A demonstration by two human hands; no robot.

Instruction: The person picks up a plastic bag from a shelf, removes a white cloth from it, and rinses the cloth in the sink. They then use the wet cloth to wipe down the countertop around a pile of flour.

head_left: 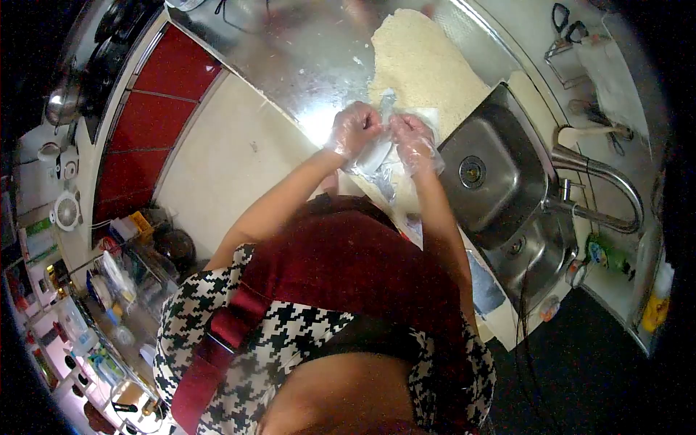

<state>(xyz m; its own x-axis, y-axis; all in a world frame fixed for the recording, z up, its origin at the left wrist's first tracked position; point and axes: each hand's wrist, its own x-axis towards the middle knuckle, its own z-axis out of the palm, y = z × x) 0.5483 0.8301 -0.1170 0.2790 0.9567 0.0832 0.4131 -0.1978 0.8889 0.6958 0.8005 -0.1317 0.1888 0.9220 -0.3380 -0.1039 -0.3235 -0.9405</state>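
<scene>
Both hands wear clear plastic gloves and meet over the counter's near edge. My left hand [357, 129] has its fingers curled in at a thin, translucent white piece [375, 154], which looks like plastic or film. Close beside it on the right, my right hand [415, 139] is closed too, its fingertips at the upper part of the same piece. What exactly sits between the fingertips is too small to tell. Crumpled silvery wrapping [384, 181] lies below the hands. Beyond them a large, flat, pale beige sheet [420, 61] with an uneven edge rests on the metal counter [290, 54].
To the right is a double steel sink [493, 167] with a curved faucet [609, 174]. Scissors [562, 20] are at the upper right. Red cabinet fronts [148, 116] stand at the left, and a shelf with containers [109, 326] is at the lower left.
</scene>
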